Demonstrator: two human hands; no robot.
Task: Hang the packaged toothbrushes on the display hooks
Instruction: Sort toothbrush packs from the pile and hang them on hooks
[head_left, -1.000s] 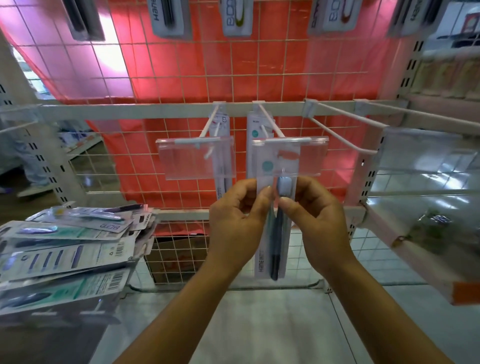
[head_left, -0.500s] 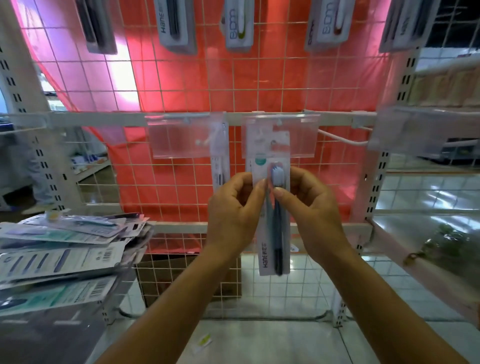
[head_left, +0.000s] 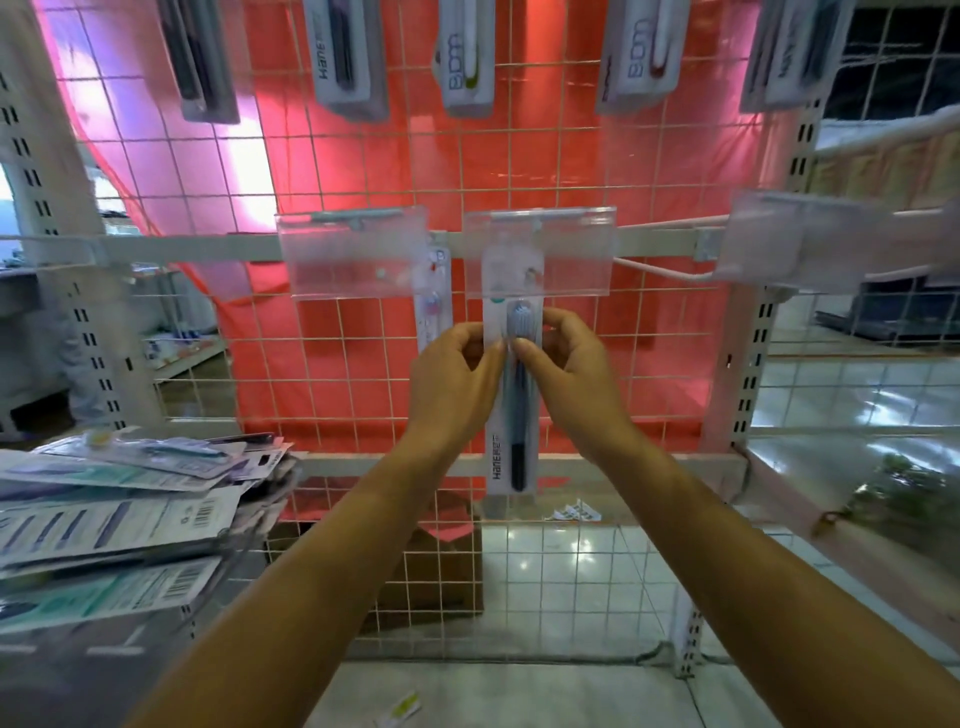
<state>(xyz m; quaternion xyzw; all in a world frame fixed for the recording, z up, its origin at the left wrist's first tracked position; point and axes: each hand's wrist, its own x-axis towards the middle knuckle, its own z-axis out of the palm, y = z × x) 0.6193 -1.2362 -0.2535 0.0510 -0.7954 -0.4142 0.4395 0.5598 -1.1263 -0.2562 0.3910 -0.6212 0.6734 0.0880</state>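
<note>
Well to the left of the left hand and lower, a loose pile of packs lies fanned out, flat glossy cards with barcodes and clear blisters, so by my reading much of the hanging is left to do. Up and left of that hand, a clear plastic label holder fronts a hook where a slim hung pack already dangles. The left hand pinches the left edge of the packaged toothbrush, a long narrow white card under a moulded transparent shell, dark handle and pale bristle head showing through. The right hand pinches the opposite edge, thumb beside the bristles. The card's top sits just above both hands, behind a second label holder; whether its hole is fully on the wire cannot be told, though it looks about threaded. Right of the right hand, a bare hook, thin white-coated wire, juts from the grid panel and awaits stock. High above both hands, an upper row of packs hangs filled.
</note>
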